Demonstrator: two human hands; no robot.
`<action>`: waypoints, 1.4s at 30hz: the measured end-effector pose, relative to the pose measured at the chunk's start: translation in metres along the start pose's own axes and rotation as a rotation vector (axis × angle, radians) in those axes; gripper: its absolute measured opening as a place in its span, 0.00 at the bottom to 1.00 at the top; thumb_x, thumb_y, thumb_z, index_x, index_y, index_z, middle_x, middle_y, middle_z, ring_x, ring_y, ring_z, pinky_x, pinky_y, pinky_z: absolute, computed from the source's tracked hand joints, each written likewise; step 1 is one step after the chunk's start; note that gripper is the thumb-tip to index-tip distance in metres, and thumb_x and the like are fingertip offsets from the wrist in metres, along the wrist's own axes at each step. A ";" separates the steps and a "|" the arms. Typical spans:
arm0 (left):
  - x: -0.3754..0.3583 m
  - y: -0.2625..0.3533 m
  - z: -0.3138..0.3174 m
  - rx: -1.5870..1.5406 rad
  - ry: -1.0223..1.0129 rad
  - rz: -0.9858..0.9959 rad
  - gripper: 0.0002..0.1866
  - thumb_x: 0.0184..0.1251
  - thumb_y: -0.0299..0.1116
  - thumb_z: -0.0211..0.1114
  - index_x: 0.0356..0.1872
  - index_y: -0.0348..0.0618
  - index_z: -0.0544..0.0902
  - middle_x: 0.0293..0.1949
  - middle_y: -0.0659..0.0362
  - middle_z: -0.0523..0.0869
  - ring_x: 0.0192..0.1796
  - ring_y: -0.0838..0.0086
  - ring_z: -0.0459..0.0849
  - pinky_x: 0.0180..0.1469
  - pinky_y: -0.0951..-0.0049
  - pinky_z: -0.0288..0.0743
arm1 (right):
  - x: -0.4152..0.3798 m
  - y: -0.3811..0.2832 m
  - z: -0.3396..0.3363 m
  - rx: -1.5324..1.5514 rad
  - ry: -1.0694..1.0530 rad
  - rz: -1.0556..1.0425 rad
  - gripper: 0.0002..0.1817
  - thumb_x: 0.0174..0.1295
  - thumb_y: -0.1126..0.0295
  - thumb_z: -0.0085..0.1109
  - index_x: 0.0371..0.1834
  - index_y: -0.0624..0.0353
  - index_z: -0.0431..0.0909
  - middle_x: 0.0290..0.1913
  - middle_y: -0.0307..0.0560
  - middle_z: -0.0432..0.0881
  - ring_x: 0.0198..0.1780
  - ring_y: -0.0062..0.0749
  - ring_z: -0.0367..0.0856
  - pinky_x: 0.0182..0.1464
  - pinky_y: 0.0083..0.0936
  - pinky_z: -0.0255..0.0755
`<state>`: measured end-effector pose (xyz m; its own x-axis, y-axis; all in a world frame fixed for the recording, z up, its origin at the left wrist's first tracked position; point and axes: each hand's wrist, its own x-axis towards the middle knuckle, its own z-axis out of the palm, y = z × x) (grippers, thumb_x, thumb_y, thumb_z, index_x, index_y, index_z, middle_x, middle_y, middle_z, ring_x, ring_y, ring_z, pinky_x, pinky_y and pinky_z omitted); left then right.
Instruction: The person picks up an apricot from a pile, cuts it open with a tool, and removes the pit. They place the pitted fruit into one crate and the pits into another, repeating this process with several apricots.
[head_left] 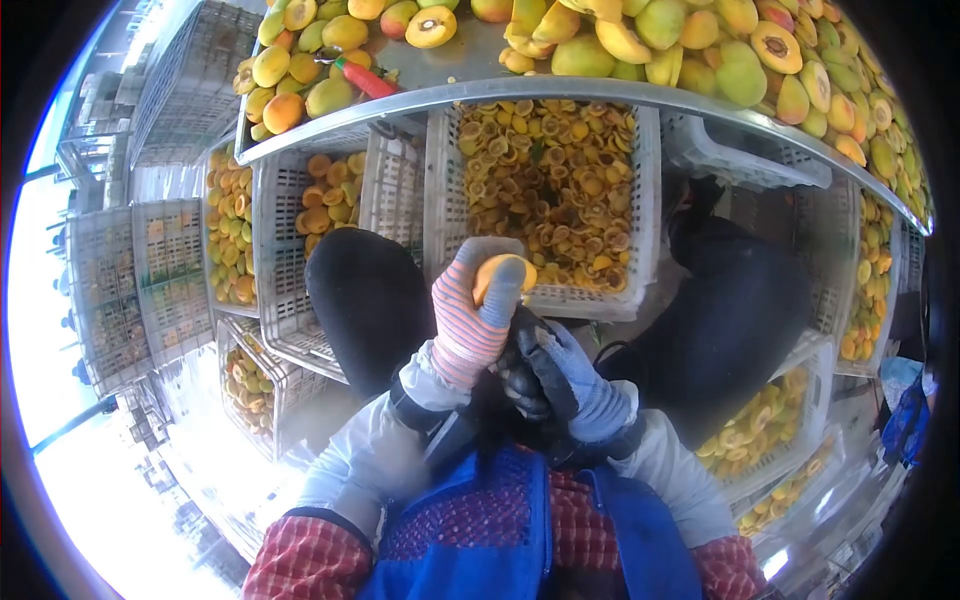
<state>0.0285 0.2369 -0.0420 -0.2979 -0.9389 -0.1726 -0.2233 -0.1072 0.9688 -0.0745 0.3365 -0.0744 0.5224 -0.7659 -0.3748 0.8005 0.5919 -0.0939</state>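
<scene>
My left hand (pixel 472 310), in a pink-and-grey striped glove, is closed around a yellow peach (pixel 492 279), with the thumb pressed across it. Just below and to the right, my right hand (pixel 553 372) wears a blue-grey glove with dark fingers. Those fingers are curled in close by the left wrist; I cannot tell what they hold. Beneath both hands stands a white plastic crate (pixel 645 200) filled with scooped, hollow-looking peach pieces (pixel 545 190).
A metal-edged table (pixel 450 92) carries heaped peaches (pixel 660 40), some halved with the pit showing. On it lies a red-handled tool (pixel 366 78). Crates of peach halves stand at left (pixel 285 250) and right (pixel 765 430). My knees flank the middle crate.
</scene>
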 end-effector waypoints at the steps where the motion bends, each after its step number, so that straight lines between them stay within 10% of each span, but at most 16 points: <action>1: 0.001 0.000 0.000 0.018 -0.013 0.026 0.20 0.66 0.45 0.61 0.43 0.35 0.80 0.32 0.58 0.82 0.36 0.78 0.80 0.40 0.78 0.74 | 0.000 -0.002 -0.001 0.040 -0.033 0.029 0.15 0.69 0.54 0.48 0.44 0.54 0.69 0.23 0.42 0.71 0.14 0.25 0.66 0.12 0.20 0.58; 10: 0.007 -0.009 -0.003 -0.014 -0.137 -0.003 0.13 0.64 0.37 0.64 0.42 0.38 0.79 0.30 0.59 0.83 0.32 0.81 0.80 0.36 0.79 0.74 | -0.004 -0.008 0.019 0.056 0.034 0.038 0.29 0.68 0.40 0.40 0.38 0.60 0.70 0.17 0.32 0.61 0.11 0.15 0.55 0.12 0.14 0.50; 23: 0.015 -0.024 -0.013 0.235 -0.237 0.232 0.13 0.60 0.34 0.66 0.41 0.38 0.80 0.30 0.55 0.85 0.33 0.74 0.84 0.39 0.75 0.76 | 0.003 -0.006 0.001 0.255 -0.133 0.181 0.23 0.66 0.40 0.45 0.34 0.50 0.69 0.16 0.30 0.58 0.12 0.16 0.55 0.12 0.15 0.50; 36: 0.007 -0.040 -0.001 -0.362 -0.176 -0.271 0.19 0.64 0.45 0.63 0.43 0.37 0.80 0.35 0.59 0.82 0.38 0.78 0.79 0.42 0.78 0.72 | 0.004 -0.005 0.003 0.189 -0.027 0.146 0.22 0.65 0.42 0.48 0.35 0.50 0.69 0.18 0.30 0.60 0.12 0.17 0.56 0.12 0.15 0.51; 42: 0.015 -0.030 -0.009 0.001 -0.276 -0.005 0.15 0.64 0.39 0.63 0.42 0.37 0.79 0.32 0.57 0.84 0.36 0.77 0.81 0.41 0.76 0.75 | 0.004 -0.009 0.002 0.238 -0.084 0.193 0.22 0.66 0.41 0.46 0.34 0.50 0.68 0.17 0.30 0.59 0.12 0.16 0.55 0.12 0.15 0.50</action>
<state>0.0390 0.2230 -0.0719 -0.5382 -0.8139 -0.2189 -0.2261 -0.1107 0.9678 -0.0790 0.3276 -0.0733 0.6858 -0.6691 -0.2864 0.7253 0.6607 0.1935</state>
